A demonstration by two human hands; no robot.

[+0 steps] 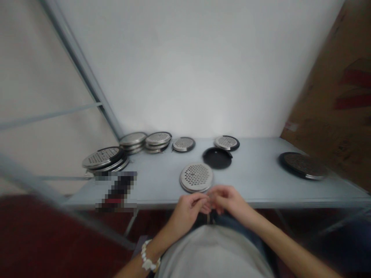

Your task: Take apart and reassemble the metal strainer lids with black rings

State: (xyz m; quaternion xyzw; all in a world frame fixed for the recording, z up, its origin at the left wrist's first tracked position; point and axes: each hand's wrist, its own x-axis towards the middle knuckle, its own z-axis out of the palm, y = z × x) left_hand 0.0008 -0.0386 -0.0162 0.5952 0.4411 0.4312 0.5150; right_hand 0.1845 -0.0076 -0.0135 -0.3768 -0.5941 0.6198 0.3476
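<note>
My left hand (194, 206) and my right hand (223, 199) meet at the table's front edge, fingers curled and fingertips together. Whatever they pinch, if anything, is too small and blurred to name. Just beyond them a round silver disc with slots (196, 177) lies flat on the grey table (156, 185). A black round cover (217, 158) lies behind it to the right, its dark inner face up. Farther back rests a perforated disc with a black rim (227, 142). A bracelet of white beads (147, 256) is on my left wrist.
Stacked discs stand at the left (104, 158) and back left (158, 141), beside a smaller disc (183, 144). A dark disc (303, 165) lies at the right, near a cardboard box (336, 116). A pixelated dark object (117, 191) is at front left; metal frame bars (78, 65) rise beyond.
</note>
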